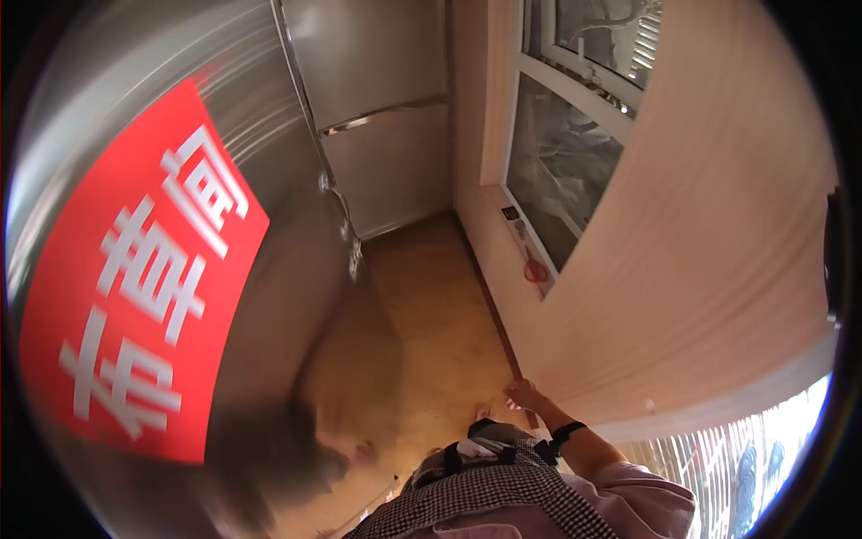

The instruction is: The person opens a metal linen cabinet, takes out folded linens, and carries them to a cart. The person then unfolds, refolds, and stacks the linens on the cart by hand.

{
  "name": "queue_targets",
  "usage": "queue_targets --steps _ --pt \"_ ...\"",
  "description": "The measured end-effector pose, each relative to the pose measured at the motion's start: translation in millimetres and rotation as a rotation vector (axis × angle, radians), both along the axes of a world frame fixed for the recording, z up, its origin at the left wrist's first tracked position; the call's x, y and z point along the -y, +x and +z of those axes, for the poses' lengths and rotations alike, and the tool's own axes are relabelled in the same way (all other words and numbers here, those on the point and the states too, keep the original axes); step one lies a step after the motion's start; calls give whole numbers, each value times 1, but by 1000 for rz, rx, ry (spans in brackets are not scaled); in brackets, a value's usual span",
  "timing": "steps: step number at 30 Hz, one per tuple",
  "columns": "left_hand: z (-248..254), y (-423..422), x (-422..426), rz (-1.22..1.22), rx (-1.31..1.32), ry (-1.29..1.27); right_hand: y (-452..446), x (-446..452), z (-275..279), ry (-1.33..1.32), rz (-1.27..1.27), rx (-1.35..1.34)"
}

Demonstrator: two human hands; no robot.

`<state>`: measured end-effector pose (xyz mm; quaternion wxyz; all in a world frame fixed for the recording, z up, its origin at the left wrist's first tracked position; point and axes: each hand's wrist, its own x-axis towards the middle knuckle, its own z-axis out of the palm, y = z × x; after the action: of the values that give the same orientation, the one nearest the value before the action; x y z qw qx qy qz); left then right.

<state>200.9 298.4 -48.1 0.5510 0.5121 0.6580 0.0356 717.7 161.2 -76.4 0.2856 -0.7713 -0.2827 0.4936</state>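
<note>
My right hand (521,393) hangs low beside the wood-grain wall, its fingers curled in, and nothing shows in them. A black band (566,434) goes round that forearm. Below the camera is a black-and-white checked apron (476,497) over a pale pink top, with a dark strapped item (498,440) at its front. My left hand is out of view; a blurred reflection (359,454) shows in the metal on the left.
A shiny metal surface (296,242) bearing a red sign (148,287) with white characters rises close on the left. Metal panels (395,162) stand ahead past the yellowish floor (440,332). At right, red-handled scissors (536,271) and a small black object (511,213) lie by the window (561,153).
</note>
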Motion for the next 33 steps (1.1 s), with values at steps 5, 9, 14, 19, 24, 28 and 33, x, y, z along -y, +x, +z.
queue_targets --steps 5,9,14,19,24,28,33 --pt "-2 40 -43 95 -23 11 22 -170 92 325 306 132" --pt "24 89 -77 236 -60 7 34 -284 160 587 365 -143" --pt "58 143 -115 376 -53 48 39 -367 240 829 505 -162" --pt "73 184 -154 512 -31 79 30 -428 276 861 737 -59" --pt "68 203 -199 635 -25 67 15 -491 279 892 897 39" --pt "55 196 -224 735 -26 52 3 -546 288 738 1222 -56" --pt "54 185 -229 872 -38 51 -23 -593 268 829 1465 -283"
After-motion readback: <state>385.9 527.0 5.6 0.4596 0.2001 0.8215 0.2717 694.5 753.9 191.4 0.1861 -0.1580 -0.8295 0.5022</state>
